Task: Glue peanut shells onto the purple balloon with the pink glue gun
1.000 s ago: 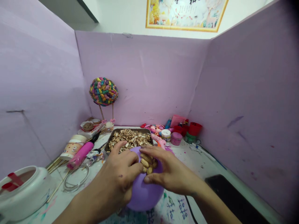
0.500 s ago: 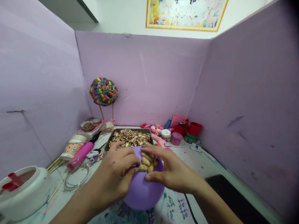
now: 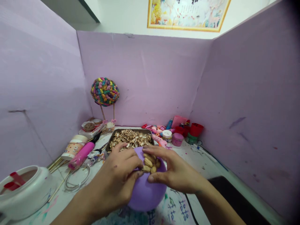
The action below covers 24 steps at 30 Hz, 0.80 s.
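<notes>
- Balloon [image 3: 147,197] and peanuts [image 3: 148,162] had slid a touch to the right since half a second earlier, while the tray [image 3: 149,132] stayed put on the table [image 3: 185,159].
- My right grip [image 3: 175,170] was spread wide, holding the balloon with fingers over the top and thumb on the near side, probably so the round thing could not roll.
- My left grip [image 3: 118,175] was narrow, thumb and index close together at the leftmost peanut; whether they pinched it or only pressed it, I could not tell. I judged they were there to keep that one snug against its neighbours.
- Beyond my fingers sat the tray, heaped with shells [image 3: 131,138], likely left close for easy reach.
- Between my two grips, low over the table, the balloon looked smooth, taut and purple.
- On its upper right side clustered the peanuts, tan, ridged and close-packed, some partly hidden by my right fingers.
</notes>
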Motion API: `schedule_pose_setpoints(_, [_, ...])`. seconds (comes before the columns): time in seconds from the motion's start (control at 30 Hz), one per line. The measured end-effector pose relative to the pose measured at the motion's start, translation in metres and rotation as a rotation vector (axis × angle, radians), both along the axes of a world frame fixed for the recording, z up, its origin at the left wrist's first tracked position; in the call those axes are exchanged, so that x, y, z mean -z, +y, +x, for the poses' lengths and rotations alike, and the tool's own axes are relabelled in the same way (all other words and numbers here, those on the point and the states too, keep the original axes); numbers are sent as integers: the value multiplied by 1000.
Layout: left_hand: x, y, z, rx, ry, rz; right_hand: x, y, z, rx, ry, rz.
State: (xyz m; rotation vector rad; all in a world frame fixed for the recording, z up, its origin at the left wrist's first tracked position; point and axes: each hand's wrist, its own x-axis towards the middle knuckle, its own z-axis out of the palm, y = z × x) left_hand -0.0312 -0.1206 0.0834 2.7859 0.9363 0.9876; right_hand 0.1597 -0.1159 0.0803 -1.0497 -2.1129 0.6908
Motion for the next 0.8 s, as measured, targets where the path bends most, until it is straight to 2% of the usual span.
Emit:
schedule_pose_setpoints(0.13, [-6,2,-4,7,-44,-28,-1,-1,-1,30,56,-37])
schedule_pose_setpoints(0.23, [-16,6,-19,-35,-174,3,-6,-5,3,23,102,-94])
schedule_pose_setpoints(0.33, [-26,13,-41,-258,-355,26,-13,-9,12,-79,143,-206])
schedule_pose_setpoints(0.47, [-26,35,-59,-549,-367,-84,-10,-9,8,-331,93,-350])
schedule_pose_setpoints(0.57, [-14,63,-60,-641,-292,-205,10,-3,-15,-505,103,-503])
schedule_pose_setpoints(0.6, [-8,74,-60,-656,-253,-234,20,0,-23,-505,133,-556])
schedule_pose_setpoints(0.67, [5,97,-59,-690,-165,-284,40,7,-39,-374,250,-602])
schedule_pose_setpoints(0.73, [17,121,-59,-737,-71,-319,59,14,-48,-278,333,-531])
schedule_pose_setpoints(0.8, [30,143,-59,-770,-14,-335,76,21,-54,-247,403,-464])
